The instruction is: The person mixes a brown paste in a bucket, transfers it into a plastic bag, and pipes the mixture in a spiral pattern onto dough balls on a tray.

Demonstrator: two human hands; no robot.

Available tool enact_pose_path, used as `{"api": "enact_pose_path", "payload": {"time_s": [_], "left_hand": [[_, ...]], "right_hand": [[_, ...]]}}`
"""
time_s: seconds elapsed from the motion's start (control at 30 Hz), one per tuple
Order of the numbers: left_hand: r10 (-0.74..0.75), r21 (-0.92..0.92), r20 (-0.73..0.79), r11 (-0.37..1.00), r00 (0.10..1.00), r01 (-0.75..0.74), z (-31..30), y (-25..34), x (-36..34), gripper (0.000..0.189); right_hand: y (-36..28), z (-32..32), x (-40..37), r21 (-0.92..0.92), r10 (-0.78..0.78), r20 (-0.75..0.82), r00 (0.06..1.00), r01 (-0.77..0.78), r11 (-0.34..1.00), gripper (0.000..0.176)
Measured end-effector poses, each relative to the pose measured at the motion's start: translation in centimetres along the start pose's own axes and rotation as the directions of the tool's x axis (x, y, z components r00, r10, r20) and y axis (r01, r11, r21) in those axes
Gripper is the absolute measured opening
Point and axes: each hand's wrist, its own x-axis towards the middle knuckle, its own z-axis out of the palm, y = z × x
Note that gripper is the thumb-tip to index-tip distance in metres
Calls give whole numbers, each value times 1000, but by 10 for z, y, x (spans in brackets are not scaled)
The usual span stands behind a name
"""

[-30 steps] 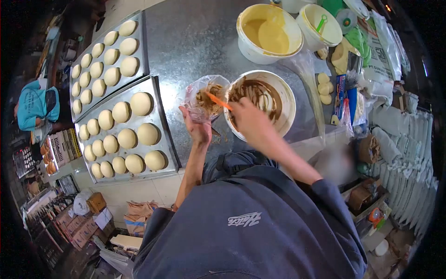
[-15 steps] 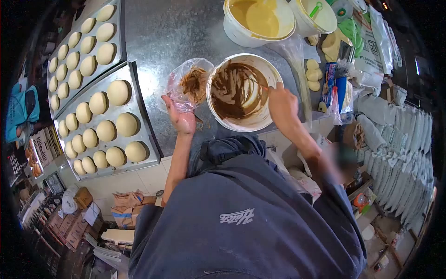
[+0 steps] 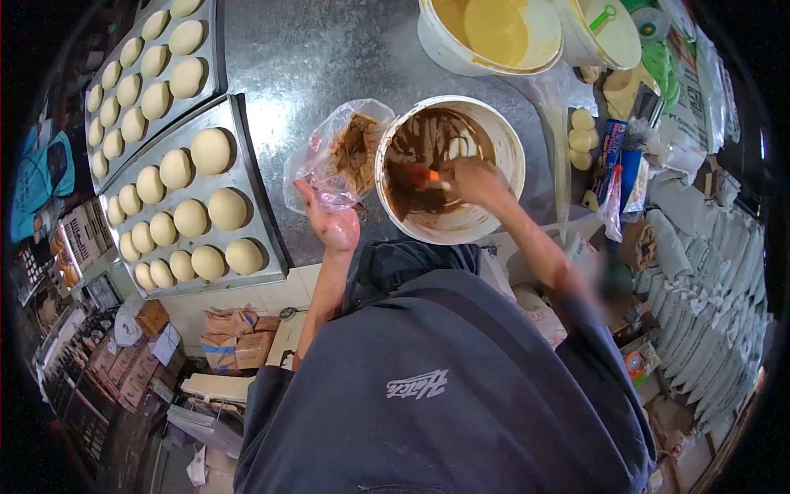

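Note:
My left hand [image 3: 336, 224] grips the lower side of a clear plastic bag [image 3: 306, 169], its fingers mostly hidden under the film. Brown chocolate paste [image 3: 355, 152] is smeared inside the bag, which leans towards a white bucket [image 3: 512, 156]. More glossy paste coats the bucket's bottom and wall. Inside the bucket, my right hand [image 3: 477, 181] is closed around a spatula [image 3: 426, 174] with orange showing near the fingers. The spatula's far end is dipped in the chocolate and hard to make out.
Two metal trays [image 3: 257, 206] of round dough balls stand on the left. At the back are a bucket of yellow cream [image 3: 553, 62] and another bucket with a green-handled tool [image 3: 603, 18]. Flattened dough pieces [image 3: 583, 138] and a blue box [image 3: 613, 142] lie to the right.
My right hand has moved from the bucket's right rim leftward into the bucket, taking the spatula through the chocolate. The bag sits closer to the bucket, and the whole view has shifted slightly.

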Motion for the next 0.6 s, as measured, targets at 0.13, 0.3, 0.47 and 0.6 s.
{"api": "enact_pose_path", "payload": {"time_s": [0.13, 0.3, 0.47, 0.6], "left_hand": [[-2, 26, -24, 1000, 1000, 2, -1, -2, 1, 58], [-49, -84, 92, 995, 995, 57, 2, 1, 6, 59], [-109, -56, 72, 992, 991, 113, -9, 0, 8, 60], [-105, -102, 108, 988, 989, 116, -1, 14, 1, 60]], "right_hand": [[7, -37, 29, 75, -89, 241, 966, 73, 995, 28], [-3, -80, 27, 256, -179, 485, 856, 56, 965, 31], [-23, -130, -26, 497, -201, 530, 824, -110, 861, 37], [-55, -134, -57, 665, -153, 360, 920, -138, 734, 35]]}}
